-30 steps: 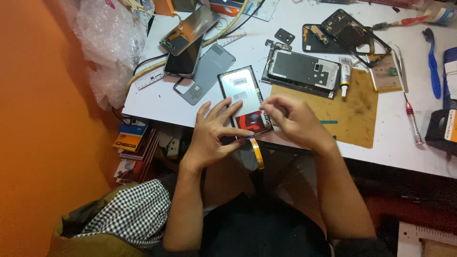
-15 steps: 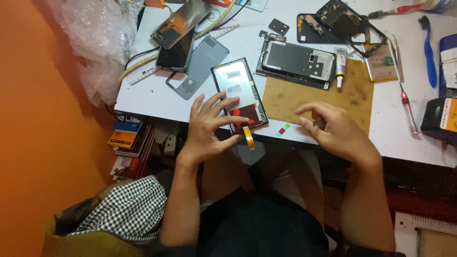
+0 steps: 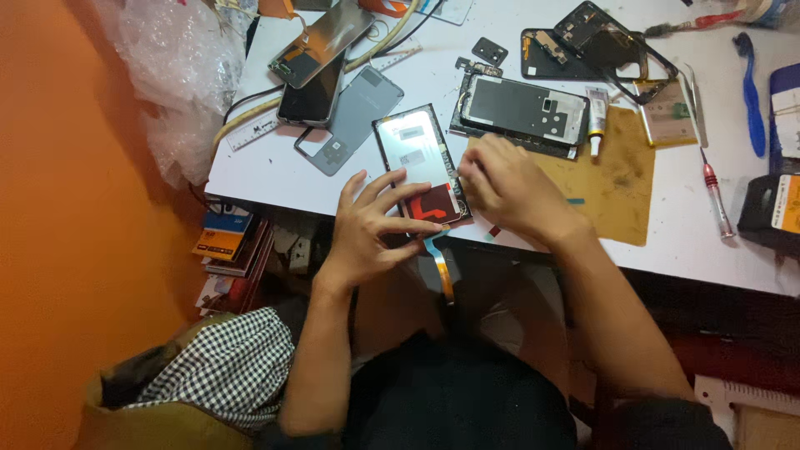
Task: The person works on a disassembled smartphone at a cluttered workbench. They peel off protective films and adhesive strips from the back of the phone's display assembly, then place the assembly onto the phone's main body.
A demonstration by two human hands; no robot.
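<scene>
A detached phone screen panel (image 3: 417,150) lies face down at the near edge of the white table (image 3: 275,171), shiny silver on its back with a red-and-black patch at its near end. An orange flex ribbon (image 3: 442,267) hangs from it over the table edge. My left hand (image 3: 375,225) presses its spread fingers on the panel's near end. My right hand (image 3: 508,187) rests on the panel's right edge with its fingertips curled against it; I cannot see anything pinched in them.
An opened phone frame (image 3: 521,112) lies behind the panel, beside a brown work mat (image 3: 612,179). Grey back cover (image 3: 350,117), other phones (image 3: 317,46), a glue tube (image 3: 596,121), red-handled screwdriver (image 3: 712,187), blue tool (image 3: 750,92), plastic bag (image 3: 179,75). Books (image 3: 229,246) under the table.
My right hand moved from the table's near edge right of the panel back to the panel's right edge. My left hand stayed on the panel's near end.
</scene>
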